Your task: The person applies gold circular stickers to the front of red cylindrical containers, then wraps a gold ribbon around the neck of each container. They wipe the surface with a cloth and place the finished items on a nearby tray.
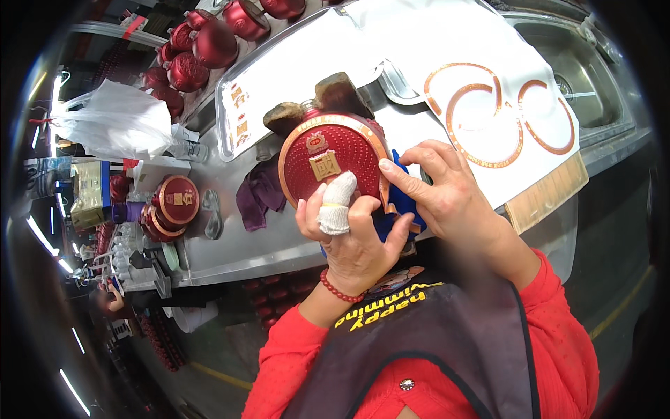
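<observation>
1. Position: I have the red jar (352, 155) near the middle of the tabletop (230, 255), its round dotted face turned up, with 2 dark pads (289, 117) at its far side. An orange band (282, 166) runs along the rim of the face.

2. Left hand (356, 255): bent over the near part of the face, 1 finger in a white cover (338, 202). I cannot tell whether its thumb and forefinger pinch the band.

3. Right hand (448, 194): fingers spread and partly bent, thumb tip at the band on the right side of the rim, closed on nothing that I can see.

4. Technique: I judge the step to be seating the band. I would brace the jar with the left hand and press with the right thumb in short, overlapping strokes, following the rim. Keep tension light; pulling could lift or skew the curve. Keep pressure off the gold plaque (326, 166). Check that the band lies flat before advancing.
</observation>
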Tool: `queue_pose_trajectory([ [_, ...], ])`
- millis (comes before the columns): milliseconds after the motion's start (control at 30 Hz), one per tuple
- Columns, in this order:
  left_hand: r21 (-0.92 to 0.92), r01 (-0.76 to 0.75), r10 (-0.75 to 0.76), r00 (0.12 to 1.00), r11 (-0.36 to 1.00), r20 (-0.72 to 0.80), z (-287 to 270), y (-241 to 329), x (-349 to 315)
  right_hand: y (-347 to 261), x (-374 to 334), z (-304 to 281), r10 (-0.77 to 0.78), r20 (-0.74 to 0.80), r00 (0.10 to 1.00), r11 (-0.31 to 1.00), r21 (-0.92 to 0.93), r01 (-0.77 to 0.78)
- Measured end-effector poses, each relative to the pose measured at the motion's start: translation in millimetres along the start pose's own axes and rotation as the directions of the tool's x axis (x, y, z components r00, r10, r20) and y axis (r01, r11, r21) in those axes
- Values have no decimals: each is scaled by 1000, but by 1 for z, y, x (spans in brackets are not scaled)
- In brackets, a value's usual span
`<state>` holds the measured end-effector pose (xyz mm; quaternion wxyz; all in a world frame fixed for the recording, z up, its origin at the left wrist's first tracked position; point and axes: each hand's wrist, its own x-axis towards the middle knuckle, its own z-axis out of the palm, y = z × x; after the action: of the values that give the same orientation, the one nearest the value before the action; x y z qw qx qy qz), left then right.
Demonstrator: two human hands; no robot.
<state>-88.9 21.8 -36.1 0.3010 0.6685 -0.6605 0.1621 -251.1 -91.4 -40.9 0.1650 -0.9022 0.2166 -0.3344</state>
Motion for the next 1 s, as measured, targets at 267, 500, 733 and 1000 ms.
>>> queue_pose_trajectory([
  [267,84,-25,26,1000,996,-14,-13,-1,0,-6,-5,-1,-3,26,1000,1000,-17,4],
  [500,171,-81,96,992,982,-81,-17,-14,-11,-11,-9,0,13,42,999,1000,24,-14],
  [733,171,-41,56,995,984,-86,-17,-21,-24,-19,-15,4,-35,60,998,999,13,34],
  [1000,69,81,-72,990,994,-124,-21,-37,-37,-18,-15,7,-16,41,999,1000,4,16],
])
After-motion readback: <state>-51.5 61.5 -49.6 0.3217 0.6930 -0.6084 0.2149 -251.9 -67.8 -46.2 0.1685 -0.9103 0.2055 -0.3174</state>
